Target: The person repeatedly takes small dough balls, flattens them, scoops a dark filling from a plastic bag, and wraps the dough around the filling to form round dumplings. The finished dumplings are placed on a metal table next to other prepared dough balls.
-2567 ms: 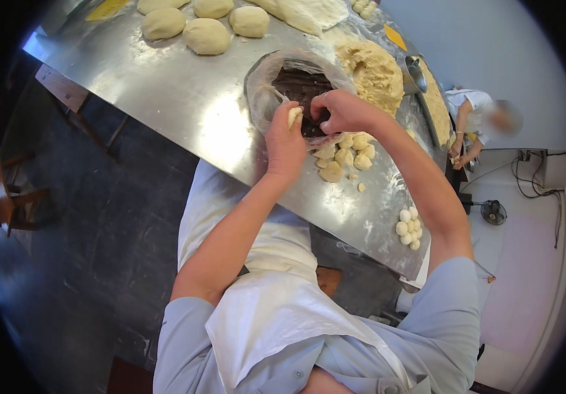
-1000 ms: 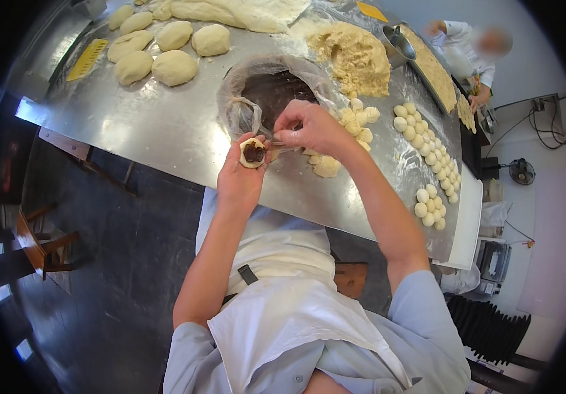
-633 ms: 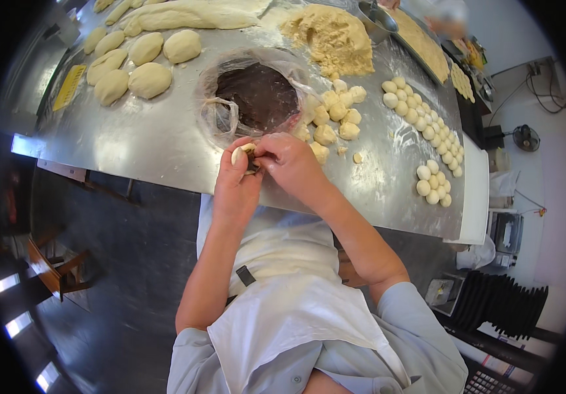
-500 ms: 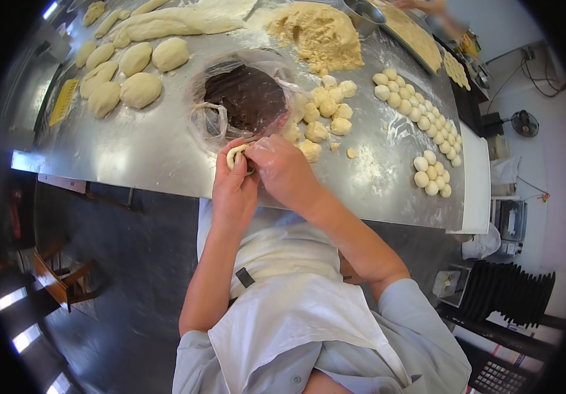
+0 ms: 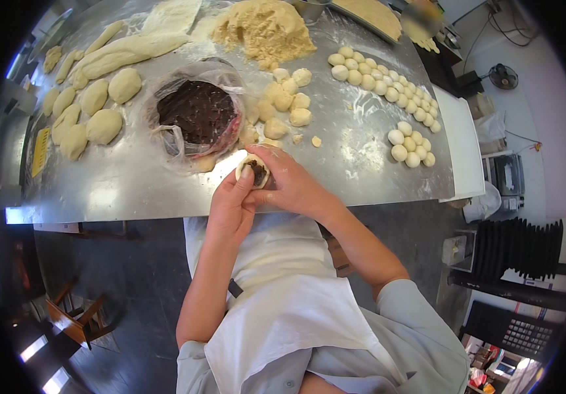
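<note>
**Inspector:** Surface first. A long, flour-dusted stainless steel worktable (image 5: 335, 164) runs across the view, over a dark floor. What lies on it, left to right?

**Assistant:** At the far left, a row of large pale oval dough lumps (image 5: 89, 115). Next, a round bowl lined with clear plastic film and filled with dark brown paste (image 5: 197, 115). Just beside it to the right, a loose cluster of small cream dough pieces (image 5: 283, 105), with a tall heap of crumbly yellowish dough (image 5: 266, 29) behind them. Further right, neat rows of small smooth white dough balls (image 5: 388, 75).

**Inspector:** And the hands?

**Assistant:** Both are held above the near table edge. The left hand (image 5: 229, 210) cups a small round dough disc with dark paste in its centre (image 5: 254, 172), fingers curled under it. The right hand (image 5: 289, 184) closes on the disc from the right, thumb and fingertips pinching its rim.

**Inspector:** Is it sealed?

**Assistant:** No; the paste is exposed at the top.

**Inspector:** Recommendation for the step in hand?

**Assistant:** In my judgement, gather the rim in small even pleats while the cupping hand turns the piece, keep paste off the seam so it bonds, and pinch lightly to avoid thin spots.
</note>
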The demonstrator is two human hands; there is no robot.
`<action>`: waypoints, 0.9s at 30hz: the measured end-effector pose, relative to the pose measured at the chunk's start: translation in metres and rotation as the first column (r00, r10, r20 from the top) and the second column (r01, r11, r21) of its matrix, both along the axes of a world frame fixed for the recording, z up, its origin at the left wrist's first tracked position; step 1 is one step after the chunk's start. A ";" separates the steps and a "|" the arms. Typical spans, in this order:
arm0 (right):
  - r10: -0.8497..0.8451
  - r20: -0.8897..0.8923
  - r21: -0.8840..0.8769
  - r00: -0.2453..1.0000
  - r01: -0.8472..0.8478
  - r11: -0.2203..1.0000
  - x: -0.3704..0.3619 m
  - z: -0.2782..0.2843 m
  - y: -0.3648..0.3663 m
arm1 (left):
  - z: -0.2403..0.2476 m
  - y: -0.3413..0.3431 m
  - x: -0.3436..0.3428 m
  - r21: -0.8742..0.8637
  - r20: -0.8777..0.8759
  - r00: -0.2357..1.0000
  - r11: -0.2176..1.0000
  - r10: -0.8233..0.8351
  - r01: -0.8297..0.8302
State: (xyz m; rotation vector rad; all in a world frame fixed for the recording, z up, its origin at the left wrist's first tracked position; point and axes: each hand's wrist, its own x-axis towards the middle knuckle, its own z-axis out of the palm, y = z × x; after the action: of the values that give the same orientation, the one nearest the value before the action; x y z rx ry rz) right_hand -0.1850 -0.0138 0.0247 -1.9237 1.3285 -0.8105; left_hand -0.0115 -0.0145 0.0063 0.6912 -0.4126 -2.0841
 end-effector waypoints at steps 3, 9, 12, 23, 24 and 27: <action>-0.022 -0.043 -0.171 0.999 0.014 0.985 -0.005 -0.016 0.001 | 0.014 0.003 -0.012 -0.028 0.128 0.991 0.998 -0.048 0.052; 0.041 -0.091 -0.285 0.995 -0.065 0.956 -0.004 -0.016 -0.003 | 0.001 0.001 -0.018 0.013 0.301 0.941 0.987 -0.157 0.160; 0.062 0.053 -0.032 0.997 -0.060 0.998 -0.009 -0.017 0.001 | 0.000 -0.001 -0.004 0.098 0.149 0.952 0.962 -0.267 0.255; -0.103 0.284 0.166 0.953 0.057 0.985 -0.020 0.001 0.018 | 0.013 0.001 -0.011 0.263 -0.007 0.991 0.956 -0.134 0.131; -0.108 0.212 0.173 0.971 0.071 0.982 -0.020 -0.002 0.021 | 0.015 0.000 -0.014 0.261 -0.013 0.988 0.953 -0.154 0.152; -0.111 0.028 0.115 0.993 0.107 0.988 -0.020 -0.017 0.023 | 0.016 0.003 -0.025 0.118 0.106 0.966 0.968 -0.234 0.222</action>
State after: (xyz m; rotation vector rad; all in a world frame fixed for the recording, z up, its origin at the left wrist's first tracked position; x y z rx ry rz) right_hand -0.2049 0.0096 0.0077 -1.7542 1.4381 -0.8002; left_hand -0.0370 -0.0114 0.0226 0.8679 -0.4704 -2.3021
